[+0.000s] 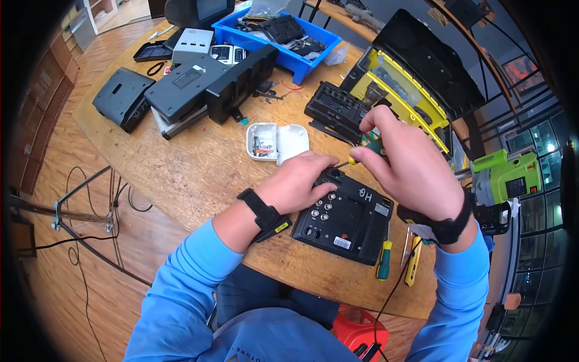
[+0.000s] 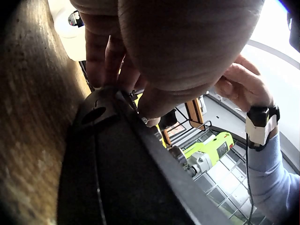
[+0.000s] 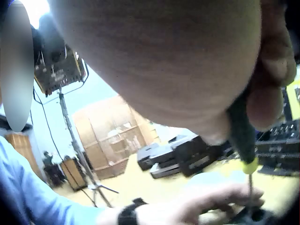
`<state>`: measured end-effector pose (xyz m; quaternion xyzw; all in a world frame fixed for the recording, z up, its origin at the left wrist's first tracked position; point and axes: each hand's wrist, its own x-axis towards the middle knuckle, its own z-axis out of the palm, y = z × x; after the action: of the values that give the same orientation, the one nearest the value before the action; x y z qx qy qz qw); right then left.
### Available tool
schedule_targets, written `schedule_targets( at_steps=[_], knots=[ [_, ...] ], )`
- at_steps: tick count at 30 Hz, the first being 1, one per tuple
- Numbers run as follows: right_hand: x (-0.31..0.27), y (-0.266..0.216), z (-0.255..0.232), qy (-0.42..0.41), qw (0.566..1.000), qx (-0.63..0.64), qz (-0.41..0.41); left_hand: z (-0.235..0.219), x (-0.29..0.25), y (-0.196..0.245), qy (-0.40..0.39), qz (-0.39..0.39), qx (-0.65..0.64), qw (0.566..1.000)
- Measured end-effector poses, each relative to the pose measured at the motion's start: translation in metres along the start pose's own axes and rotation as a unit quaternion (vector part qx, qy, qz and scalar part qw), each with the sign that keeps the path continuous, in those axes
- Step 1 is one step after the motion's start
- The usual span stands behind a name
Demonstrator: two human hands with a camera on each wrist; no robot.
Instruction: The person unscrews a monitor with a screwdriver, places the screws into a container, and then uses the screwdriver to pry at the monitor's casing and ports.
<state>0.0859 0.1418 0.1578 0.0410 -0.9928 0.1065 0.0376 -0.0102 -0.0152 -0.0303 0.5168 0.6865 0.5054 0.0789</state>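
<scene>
A black video monitor (image 1: 356, 220) lies back up at the table's front edge, round metal connectors and a white "HQ" on its back. My left hand (image 1: 295, 181) grips its far left corner, thumb on the back panel and fingers over the edge; the left wrist view shows the fingers (image 2: 112, 63) around that corner. My right hand (image 1: 416, 163) holds a green and yellow screwdriver (image 3: 242, 136) from above, fingers curled round the handle. Its thin shaft points down at the monitor's corner, close beside my left fingertips. In the right wrist view the tip overlaps a dark hole there.
Beyond my left hand stands an open white case (image 1: 262, 142) with small screws. Another screwdriver (image 1: 384, 260) and a yellow utility knife (image 1: 414, 262) lie right of the monitor. Farther back are black devices (image 1: 187, 84), a blue bin (image 1: 301, 54) and a yellow toolbox (image 1: 398, 90).
</scene>
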Motion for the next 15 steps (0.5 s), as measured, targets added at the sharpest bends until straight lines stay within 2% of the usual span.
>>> schedule_targets(
  at_steps=[2, 4, 5, 7, 10, 12, 14, 15],
  knots=[
    [-0.002, 0.000, 0.003, -0.007, 0.999, -0.044, 0.027, 0.000, 0.000, 0.001, -0.001, -0.008, -0.001, 1.000],
    [-0.004, 0.001, 0.006, 0.073, 0.994, -0.065, -0.044, -0.001, 0.000, 0.002, 0.000, -0.006, 0.000, 1.000],
    [-0.003, -0.001, 0.003, 0.073, 0.994, -0.065, -0.045, -0.002, 0.000, 0.003, 0.000, -0.006, 0.000, 1.000],
    [-0.002, -0.006, -0.007, -0.023, 0.999, 0.021, -0.012, 0.000, 0.000, 0.001, 0.004, 0.000, -0.001, 1.000],
    [0.002, -0.004, -0.003, -0.018, 0.999, -0.045, 0.022, -0.001, 0.000, 0.001, 0.002, -0.003, 0.001, 1.000],
    [0.002, -0.002, 0.000, -0.007, 0.999, -0.039, 0.024, -0.002, 0.001, 0.003, -0.004, -0.011, 0.005, 1.000],
    [0.001, -0.002, 0.001, 0.004, 0.999, -0.032, 0.023, -0.002, 0.000, 0.003, -0.004, -0.013, 0.001, 1.000],
    [-0.001, -0.001, 0.000, 0.019, 1.000, -0.008, -0.015, -0.002, 0.000, 0.003, -0.003, -0.014, 0.001, 1.000]
  ],
)
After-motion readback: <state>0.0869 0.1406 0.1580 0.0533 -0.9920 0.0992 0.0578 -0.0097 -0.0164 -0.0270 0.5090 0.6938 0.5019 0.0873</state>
